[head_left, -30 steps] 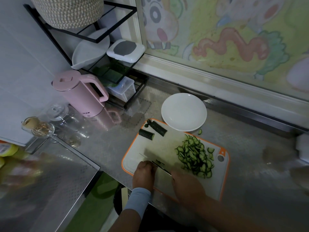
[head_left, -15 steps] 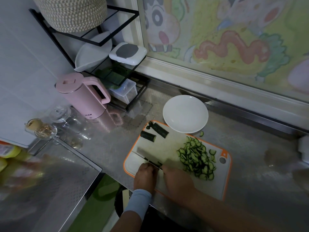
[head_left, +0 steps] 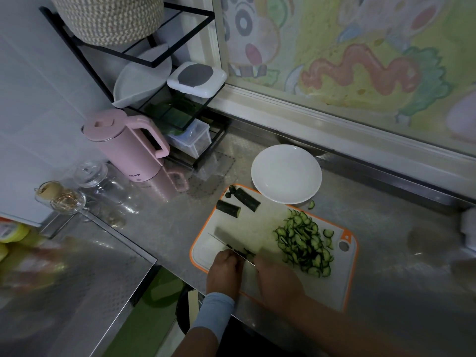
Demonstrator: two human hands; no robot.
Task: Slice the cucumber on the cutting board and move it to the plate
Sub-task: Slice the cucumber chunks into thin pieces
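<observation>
The left hand (head_left: 223, 270) curled its fingers on a dark cucumber piece (head_left: 240, 251), mostly hidden, at the near edge of the cutting board (head_left: 257, 220). The right hand (head_left: 278, 282) gripped the knife (head_left: 235, 239), its handle covered. On the board's right part lay the slices (head_left: 304, 243), at its far corner two chunks (head_left: 228, 208), and just beyond it the plate (head_left: 286, 163).

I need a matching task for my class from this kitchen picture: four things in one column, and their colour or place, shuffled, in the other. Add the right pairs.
Things:
1 plate
2 kettle
3 cucumber slices
4 uncut cucumber pieces

Descriptions:
a pink
b heaped on the right of the cutting board
c white, empty
d at the board's far left corner

Pairs: 1-c, 2-a, 3-b, 4-d
</observation>
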